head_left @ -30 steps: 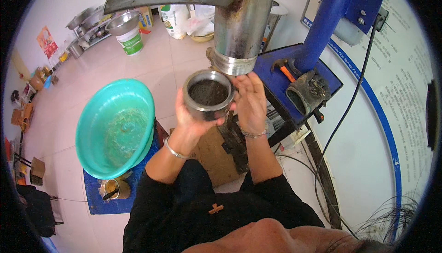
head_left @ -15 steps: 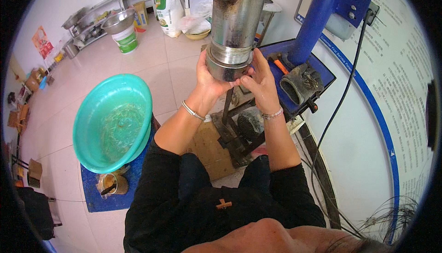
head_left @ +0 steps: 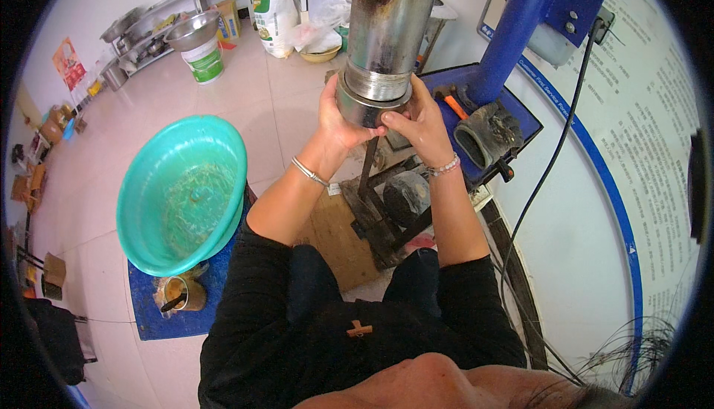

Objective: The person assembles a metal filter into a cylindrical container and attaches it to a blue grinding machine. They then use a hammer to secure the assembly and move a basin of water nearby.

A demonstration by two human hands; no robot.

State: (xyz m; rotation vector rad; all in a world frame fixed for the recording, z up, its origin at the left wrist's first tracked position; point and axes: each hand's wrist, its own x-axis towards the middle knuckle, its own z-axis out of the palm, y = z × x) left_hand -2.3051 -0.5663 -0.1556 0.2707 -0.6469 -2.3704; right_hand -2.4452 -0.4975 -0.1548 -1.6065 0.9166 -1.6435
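We are closing both hands around a short, thick-walled, grey steel ring (head_left: 362, 114), fingers curled to its width: our left hand (head_left: 341, 125) is cupping its left side, and our right hand (head_left: 425, 125) is holding its right side, the thumb pressing its near face. We are holding the ring at the lower end of an upright, stained, silvery steel tube (head_left: 388, 30), where bright threads (head_left: 378, 85) are showing just above its rim; whether the threads are engaging, we cannot tell. Below our right hand, a rounded dark grey object (head_left: 407, 197) is resting among dark metal bars, and a flat brown cardboard sheet (head_left: 335, 238) is lying nearer us. To the right, a blue metal platform (head_left: 532, 119) is supporting a thick blue round post (head_left: 520, 33), an orange-handled tool (head_left: 456, 108) and a soiled grey work glove (head_left: 487, 140). To our left, a wide turquoise plastic basin (head_left: 128, 208) is sitting above a blue flat surface (head_left: 167, 323), with a small cup of brown contents (head_left: 195, 295) standing at its near side. Far left, a shiny metal bowl (head_left: 192, 31) is topping a white-and-green bucket (head_left: 204, 65).
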